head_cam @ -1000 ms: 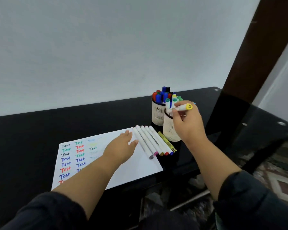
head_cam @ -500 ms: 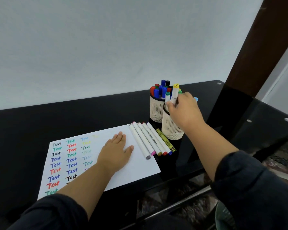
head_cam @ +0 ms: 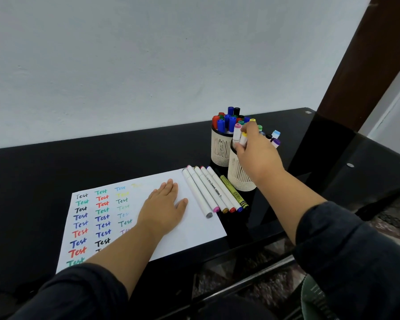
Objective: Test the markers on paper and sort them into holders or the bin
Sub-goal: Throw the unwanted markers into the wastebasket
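The right hand [head_cam: 256, 153] is over the near holder [head_cam: 239, 179], right of center, its fingers curled on a yellow-capped marker [head_cam: 243, 139] standing inside. The crowded holder could tip if pushed. The left hand [head_cam: 164, 209] lies flat on the paper [head_cam: 194, 234]. Six markers [head_cam: 214, 190] lie just beside the holder, near the wrist.

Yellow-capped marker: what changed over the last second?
The right hand swung the yellow-capped marker from level to upright and lowered it into the near holder, fingers still on it. The left hand stayed flat on the paper; the six markers lying there are unmoved.
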{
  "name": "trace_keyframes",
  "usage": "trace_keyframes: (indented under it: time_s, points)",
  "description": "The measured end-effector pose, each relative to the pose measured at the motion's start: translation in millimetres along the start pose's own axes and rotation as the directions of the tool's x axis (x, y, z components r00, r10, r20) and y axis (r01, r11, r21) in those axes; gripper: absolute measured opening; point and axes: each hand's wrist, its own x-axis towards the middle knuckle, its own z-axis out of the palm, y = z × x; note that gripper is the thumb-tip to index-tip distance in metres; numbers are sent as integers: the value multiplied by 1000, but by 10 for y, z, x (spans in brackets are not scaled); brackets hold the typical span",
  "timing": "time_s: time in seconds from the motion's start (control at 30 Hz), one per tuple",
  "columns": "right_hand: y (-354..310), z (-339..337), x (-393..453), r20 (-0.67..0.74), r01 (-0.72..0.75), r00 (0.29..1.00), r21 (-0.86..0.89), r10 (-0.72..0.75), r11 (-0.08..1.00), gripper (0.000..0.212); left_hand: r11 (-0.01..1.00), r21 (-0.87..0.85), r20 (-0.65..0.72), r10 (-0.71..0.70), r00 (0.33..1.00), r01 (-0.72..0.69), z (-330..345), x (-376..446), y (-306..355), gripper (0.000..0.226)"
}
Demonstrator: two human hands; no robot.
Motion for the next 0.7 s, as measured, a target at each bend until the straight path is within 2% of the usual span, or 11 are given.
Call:
trace_keyframes:
  time_s: [0.2, 0.4, 0.63, 0.7]
  points:
    - [8, -14, 21, 0, 56, 998, -74, -56, 996, 37, 1000, -6, -10, -12, 1000, 12, 4, -4, 10, 60]
    - [-31, -84, -20, -60, 105, 991, -152, -116, 983, 39, 999, -13, -18, -52, 998, 52, 4, -21, 4, 60]
    - [-132, -98, -178, -46, 191, 978, -226, -206, 955, 34, 999, -27, -21, -48, 999, 47, -30, -37, 31, 59]
    - [-179, -93, -219, 19, 219, 975, -264, -222, 939, 34, 999, -23, -21, -48, 999, 48, -39, -44, 33, 59]
